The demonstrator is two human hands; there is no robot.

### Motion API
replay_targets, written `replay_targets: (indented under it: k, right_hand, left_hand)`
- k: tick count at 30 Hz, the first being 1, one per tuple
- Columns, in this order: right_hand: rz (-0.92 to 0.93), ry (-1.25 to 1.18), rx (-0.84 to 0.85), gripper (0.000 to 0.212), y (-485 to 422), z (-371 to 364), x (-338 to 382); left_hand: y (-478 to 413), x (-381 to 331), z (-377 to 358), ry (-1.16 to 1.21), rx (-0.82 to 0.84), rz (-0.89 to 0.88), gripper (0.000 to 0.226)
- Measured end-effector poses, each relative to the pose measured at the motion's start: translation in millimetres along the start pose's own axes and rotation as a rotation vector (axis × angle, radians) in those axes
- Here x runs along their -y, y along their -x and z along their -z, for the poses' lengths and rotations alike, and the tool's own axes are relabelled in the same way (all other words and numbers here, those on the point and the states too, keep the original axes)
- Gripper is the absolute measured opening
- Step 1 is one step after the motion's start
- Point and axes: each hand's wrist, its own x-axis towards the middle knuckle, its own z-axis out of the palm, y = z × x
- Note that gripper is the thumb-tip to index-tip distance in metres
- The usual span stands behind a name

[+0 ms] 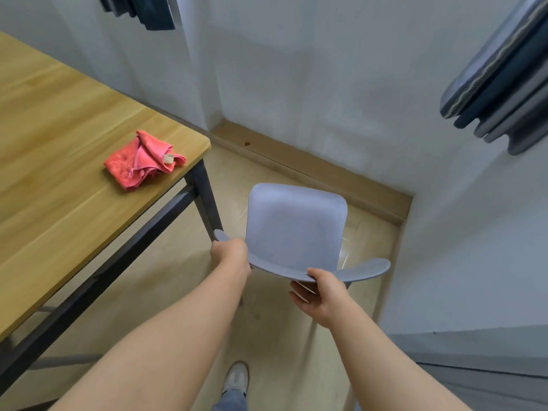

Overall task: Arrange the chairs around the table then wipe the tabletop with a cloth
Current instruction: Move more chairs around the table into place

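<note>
left hand (pixel 231 253) is curled over the left end of the grey chair (pixel 296 229) backrest. right hand (pixel 318 292) grips the same rim further right, thumb on top, fingers underneath. the chair is just beside the black corner leg (pixel 207 200) of the wooden table (pixel 59 114), seat pointing at the wall, can't tell if its feet touch the floor (pixel 281 336). a crumpled pink cloth (pixel 142 160) lies on the tabletop near that corner. one white shoe (pixel 236 378) shows at the bottom.

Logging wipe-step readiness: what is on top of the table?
A crumpled pink cloth lies on the wooden table near its corner; the left hand and right hand hold the chair instead. Anything under the cloth is covered, and the tabletop runs out of frame.
</note>
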Motion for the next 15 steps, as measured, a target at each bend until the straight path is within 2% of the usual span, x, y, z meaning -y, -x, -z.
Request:
replay_targets:
  k: [2,7,15]
  right_hand:
    - [0.006,0.013,-0.006,0.002,-6,-9,9]
    - [0.011,0.069,0.007,0.016,-25,-32,38]
    - [-0.041,0.176,0.086,0.002,-52,-37,85]
  left_hand:
    - [-9,-9,-6,-0.004,0.027,-0.003,0.048]
    - [-29,-37,-24,-0.012,0.071,-0.03,0.048]
    - [-25,-53,-63,0.074,-0.064,0.0,0.043]
